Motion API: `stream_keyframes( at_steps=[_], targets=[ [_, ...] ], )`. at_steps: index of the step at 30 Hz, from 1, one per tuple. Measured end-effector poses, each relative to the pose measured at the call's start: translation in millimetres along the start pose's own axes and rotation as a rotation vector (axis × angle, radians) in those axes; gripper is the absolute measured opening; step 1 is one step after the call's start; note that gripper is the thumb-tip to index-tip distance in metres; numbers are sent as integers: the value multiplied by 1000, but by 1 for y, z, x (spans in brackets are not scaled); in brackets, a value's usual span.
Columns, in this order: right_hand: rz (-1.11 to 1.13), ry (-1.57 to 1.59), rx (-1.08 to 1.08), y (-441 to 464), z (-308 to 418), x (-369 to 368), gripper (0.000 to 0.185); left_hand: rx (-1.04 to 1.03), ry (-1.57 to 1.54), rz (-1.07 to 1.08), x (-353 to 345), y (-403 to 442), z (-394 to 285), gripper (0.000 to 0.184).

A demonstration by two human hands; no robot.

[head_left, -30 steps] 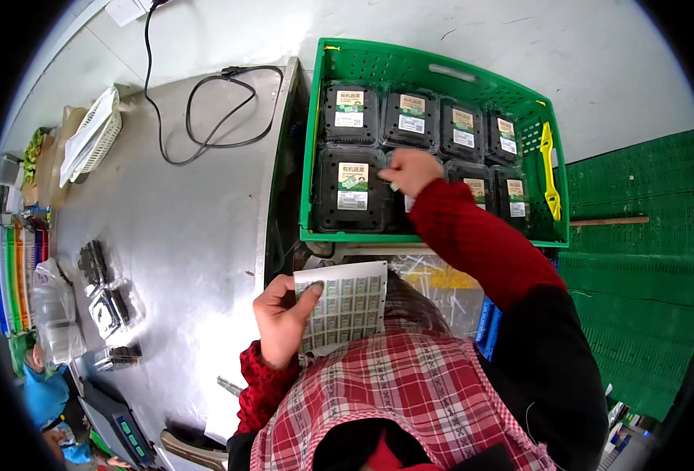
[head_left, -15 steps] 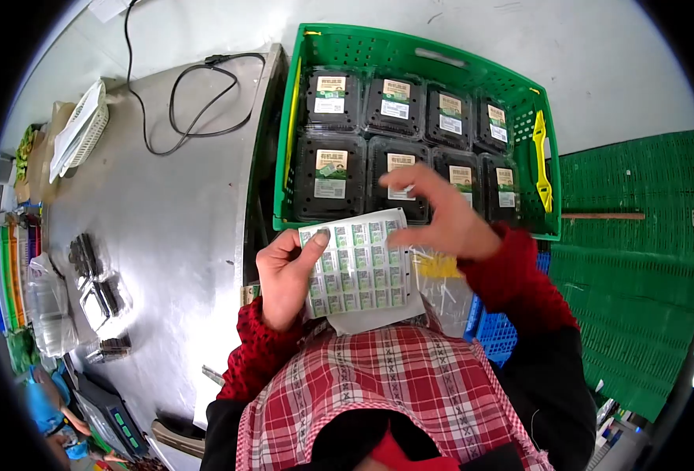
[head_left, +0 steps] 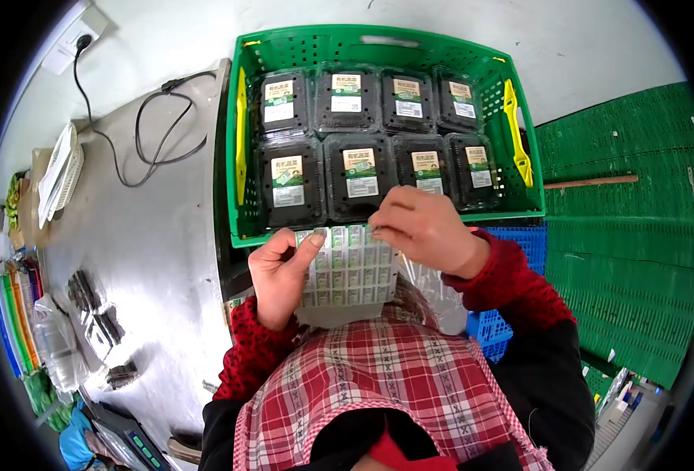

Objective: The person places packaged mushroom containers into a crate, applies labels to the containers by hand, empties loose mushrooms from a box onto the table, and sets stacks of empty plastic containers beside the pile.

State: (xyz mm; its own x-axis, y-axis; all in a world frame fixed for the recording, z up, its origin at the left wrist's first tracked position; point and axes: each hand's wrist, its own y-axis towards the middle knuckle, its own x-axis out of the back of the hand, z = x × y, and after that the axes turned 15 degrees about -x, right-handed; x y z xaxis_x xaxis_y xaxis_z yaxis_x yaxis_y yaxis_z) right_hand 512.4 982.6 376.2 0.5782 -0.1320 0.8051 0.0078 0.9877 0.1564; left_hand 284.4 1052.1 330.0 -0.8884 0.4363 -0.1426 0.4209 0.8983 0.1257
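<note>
My left hand (head_left: 278,275) pinches the upper left corner of a sheet of small green-and-white stickers (head_left: 348,271), held in front of my apron. At the sheet's upper right edge is my right hand (head_left: 429,231), thumb and fingertips pressed together; whatever they pinch is too small to make out. Just beyond both hands stands a green crate (head_left: 386,35) with two rows of clear-lidded dark boxes. Each box has a printed label, such as the front-left box (head_left: 288,182) and the one beside it (head_left: 360,173). Small stickers show on some labels.
A metal table (head_left: 158,228) lies to the left, with a black cable (head_left: 158,133), a white basket (head_left: 64,177) of papers and several small packs (head_left: 102,334). Blue crates (head_left: 490,334) stand under the green one. Green crates (head_left: 614,220) are stacked at right. Part of another person shows lower left.
My right hand has moved from over the boxes back to the sheet's upper edge, and its fingers have closed. The view has shifted, so the crate appears further left.
</note>
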Motion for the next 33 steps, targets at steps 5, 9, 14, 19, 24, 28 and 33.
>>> stream_keyframes(
  at_steps=[5,9,14,19,24,28,33],
  targets=[
    [-16,-237,74,-12,-3,-2,13,57,51,-5,-17,3,0,31],
    [32,485,-571,-12,-31,15,8,113,107,-91,-11,4,16,34],
    [8,323,-1023,-12,-170,-3,23,127,94,-81,-14,6,16,35],
    [105,-434,-923,-5,-188,6,36,153,91,-86,-13,6,22,31],
    [-229,293,-1197,-58,-251,73,22,166,1,-176,-15,13,17,18],
    [-61,-163,-878,-87,-318,49,29,78,201,-134,-13,14,27,29],
    [-54,-173,-771,-60,-278,77,32,63,147,-383,9,10,5,26]
  ],
)
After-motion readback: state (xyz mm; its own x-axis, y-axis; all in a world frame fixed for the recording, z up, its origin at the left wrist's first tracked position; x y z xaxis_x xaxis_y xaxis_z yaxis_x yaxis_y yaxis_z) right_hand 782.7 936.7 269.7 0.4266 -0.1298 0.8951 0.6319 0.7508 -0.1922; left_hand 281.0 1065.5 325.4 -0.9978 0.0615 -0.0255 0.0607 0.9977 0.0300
